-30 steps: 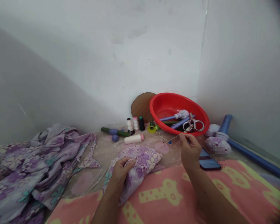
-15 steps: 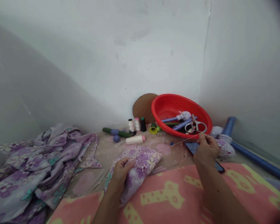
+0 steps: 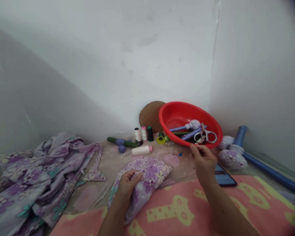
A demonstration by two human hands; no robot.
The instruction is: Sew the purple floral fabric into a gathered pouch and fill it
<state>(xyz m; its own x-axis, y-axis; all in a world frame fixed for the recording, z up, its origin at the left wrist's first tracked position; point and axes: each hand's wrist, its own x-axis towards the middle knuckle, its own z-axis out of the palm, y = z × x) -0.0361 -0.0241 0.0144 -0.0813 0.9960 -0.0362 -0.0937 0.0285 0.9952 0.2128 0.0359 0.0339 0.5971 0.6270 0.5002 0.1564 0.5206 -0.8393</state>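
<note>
My left hand (image 3: pixel 128 188) grips a folded piece of purple floral fabric (image 3: pixel 145 183), its fingers curled over the top fold. A faint line of stitching or thread shows near the fingertips. My right hand (image 3: pixel 204 164) is raised just in front of the red plastic basin (image 3: pixel 177 121), with finger and thumb pinched together. A thin sewing thread runs from that pinch in the earlier views, but it is hardly visible now. A black smartphone (image 3: pixel 223 175) lies close to the right of my right wrist, untouched.
Thread spools (image 3: pixel 144 133) and a cream spool (image 3: pixel 142 150) stand behind the fabric. Scissors (image 3: pixel 205 136) and blue-handled bundles lie in the basin. Loose floral cloth (image 3: pixel 39 177) heaps at left, a blue tube (image 3: pixel 267 172) lies right, and a pink blanket (image 3: pixel 177 209) fills the foreground.
My right hand has moved left, away from the phone and back toward the basin's front, uncovering the phone. My left hand and the fabric have stayed nearly still.
</note>
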